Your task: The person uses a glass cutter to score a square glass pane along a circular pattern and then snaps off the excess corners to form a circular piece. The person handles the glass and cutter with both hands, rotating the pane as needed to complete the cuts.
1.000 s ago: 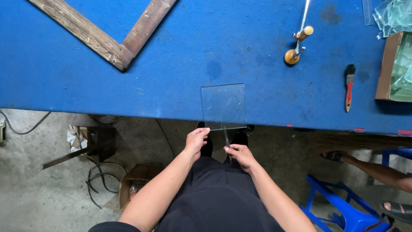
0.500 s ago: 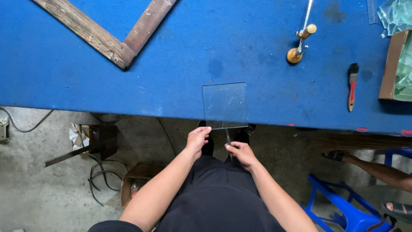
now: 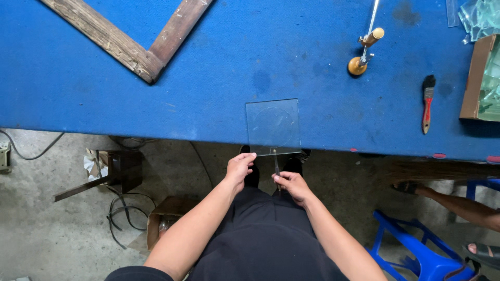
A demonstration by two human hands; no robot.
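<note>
A square pane of clear glass [image 3: 273, 126] with a faint circle scored in it lies on the blue table [image 3: 219, 78], its near edge hanging past the table's front edge. My left hand [image 3: 240, 169] pinches the pane's near left corner. My right hand [image 3: 291, 184] is closed around a thin dark-handled tool [image 3: 276, 165] whose tip touches the pane's near edge.
A worn wooden frame corner [image 3: 138, 49] lies at the far left. A brass-headed cutter on a metal arm [image 3: 364, 52], a red-handled brush [image 3: 427, 104] and a cardboard box with glass pieces [image 3: 482, 78] sit to the right. Another person's legs [image 3: 458, 205] and a blue stool [image 3: 416, 250] are at the right.
Almost nothing has moved; the pane and both hands stay in nearly the same place at the table's front edge.
</note>
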